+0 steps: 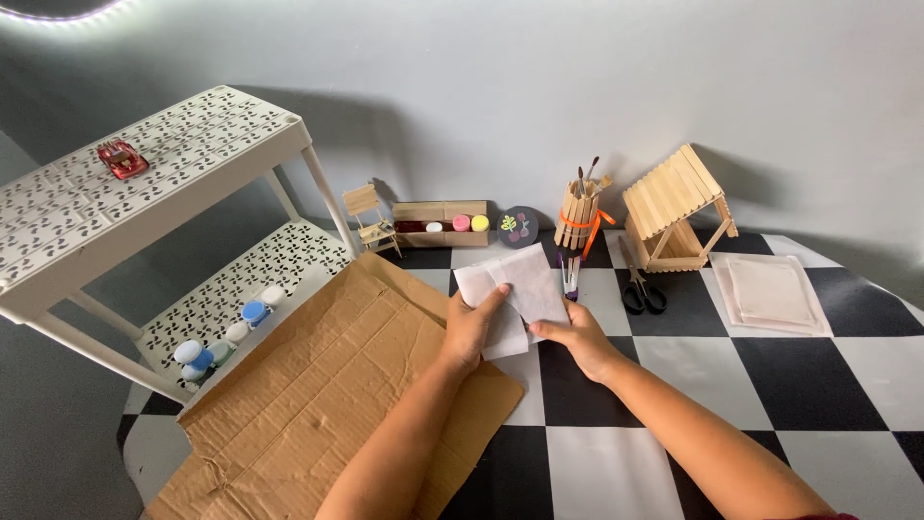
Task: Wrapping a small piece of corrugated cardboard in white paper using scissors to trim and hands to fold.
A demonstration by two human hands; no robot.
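Observation:
My left hand [470,325] and my right hand [580,339] both hold a white sheet of thin paper or tissue [525,285] above the table. The left thumb presses its left edge, and the right fingers pinch its lower right part. The sheet looks partly folded, with a corner sticking up to the right. It hangs over the edge of a large flattened brown cardboard piece [327,395] that lies on the black-and-white checkered tabletop [780,376].
Black scissors [639,285] and a stack of white sheets [770,294] lie to the right. At the back stand a craft-stick house [676,207], a stick pot with brushes [580,214], a paint tray [440,224] and a tiny chair [371,220]. A white shelf rack [144,183] with small jars [221,337] stands left.

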